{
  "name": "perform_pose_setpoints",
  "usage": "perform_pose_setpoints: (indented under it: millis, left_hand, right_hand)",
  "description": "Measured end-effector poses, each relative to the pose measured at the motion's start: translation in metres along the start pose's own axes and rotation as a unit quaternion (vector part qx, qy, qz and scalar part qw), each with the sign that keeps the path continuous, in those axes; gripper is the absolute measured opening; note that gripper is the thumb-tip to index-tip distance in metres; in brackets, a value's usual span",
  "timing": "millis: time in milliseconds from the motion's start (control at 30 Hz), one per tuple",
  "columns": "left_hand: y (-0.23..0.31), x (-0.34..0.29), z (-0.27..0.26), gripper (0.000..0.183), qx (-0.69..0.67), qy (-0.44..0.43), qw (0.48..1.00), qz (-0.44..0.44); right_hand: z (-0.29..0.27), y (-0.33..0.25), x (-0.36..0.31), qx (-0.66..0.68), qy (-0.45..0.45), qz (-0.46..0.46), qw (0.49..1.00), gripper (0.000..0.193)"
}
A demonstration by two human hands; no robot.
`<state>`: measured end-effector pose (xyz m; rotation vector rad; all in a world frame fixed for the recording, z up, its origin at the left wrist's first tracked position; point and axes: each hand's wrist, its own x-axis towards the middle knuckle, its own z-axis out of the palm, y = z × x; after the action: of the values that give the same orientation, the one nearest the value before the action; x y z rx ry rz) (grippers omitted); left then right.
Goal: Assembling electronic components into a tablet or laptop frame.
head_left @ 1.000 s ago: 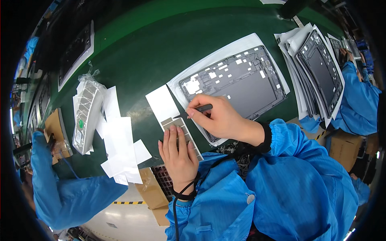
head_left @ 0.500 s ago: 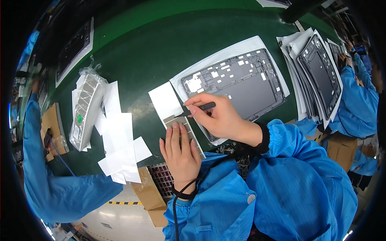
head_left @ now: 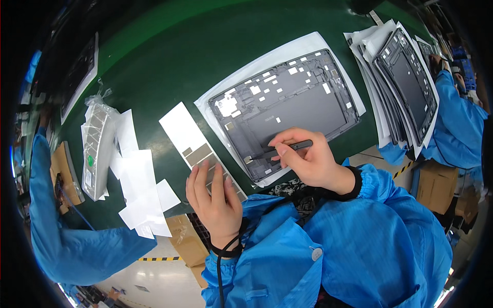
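Note:
Black tweezers (head_left: 304, 145) are pinched in my right hand (head_left: 323, 167). Their tip reaches the near left corner of a dark grey tablet housing (head_left: 308, 115), which is dotted with white patches. A small pale piece shows at the tip; whether the tweezers grip it I cannot tell. The housing lies on a white sheet (head_left: 209, 108). To its left my left hand (head_left: 218, 213) rests with fingers stretched over a white backing strip (head_left: 179, 126) of grey-brown rectangular stickers, covering some of them.
A stack of housings with white sheets (head_left: 408, 87) stands at the right. On the left are a plastic-wrapped bundle of strips (head_left: 97, 149) and loose white papers (head_left: 141, 179). A co-worker's blue sleeve (head_left: 97, 254) reaches in at far left. Cardboard boxes (head_left: 436, 190) stand below the table.
My right hand with the tweezers has moved right, from the sticker strip to the housing's near left corner. My left hand stays on the strip. The whole view has shifted slightly.

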<state>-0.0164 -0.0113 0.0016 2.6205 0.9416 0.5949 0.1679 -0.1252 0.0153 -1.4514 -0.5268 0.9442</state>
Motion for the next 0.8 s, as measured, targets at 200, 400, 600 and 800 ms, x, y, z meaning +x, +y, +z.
perform_pose_setpoints:
  millis: [200,400,600,800]
  left_hand:
    - [0.017,0.002,0.002,0.030,-0.039,-0.020,0.999,0.023]
    - [0.022,0.004,0.006,0.035,-0.036,-0.041,0.998,0.029]
    - [0.027,0.008,0.004,0.041,-0.019,-0.051,0.998,0.045]
    - [0.050,0.005,0.009,0.049,0.120,-0.085,0.987,0.070]
  right_hand:
    - [-0.003,-0.001,0.000,-0.013,-0.008,-0.003,1.000,0.015]
    - [-0.005,-0.001,0.000,-0.010,-0.019,0.000,1.000,0.014]
    - [-0.006,-0.003,0.003,-0.006,-0.020,0.009,1.000,0.013]
    - [-0.005,-0.004,0.004,-0.016,-0.015,-0.007,1.000,0.013]
